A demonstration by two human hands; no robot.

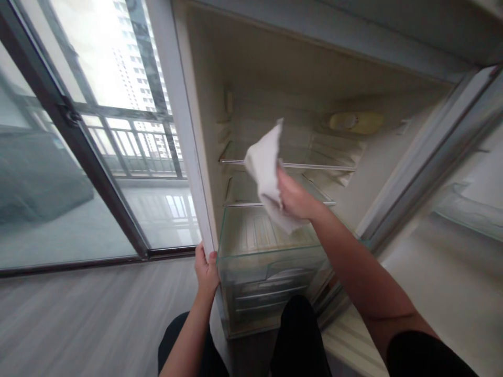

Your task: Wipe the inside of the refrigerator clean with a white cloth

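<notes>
An open fridge (275, 73) stands in front of me, its inside bare apart from glass shelves (314, 166) and a clear drawer (267, 272) at the bottom. My right hand (296, 198) reaches into it above the lower shelf, closed on a white cloth (264, 165) that sticks up from my fingers. My left hand (206, 269) is wrapped round the fridge's left side wall (184, 131) low down, thumb on the front.
The fridge door (459, 220) hangs open to the right with a door shelf (467, 209) on it. A glass balcony door with a dark frame (82, 152) is at the left. Grey wood floor (86, 314) lies below. My dark-clad knees (294, 335) are at the bottom.
</notes>
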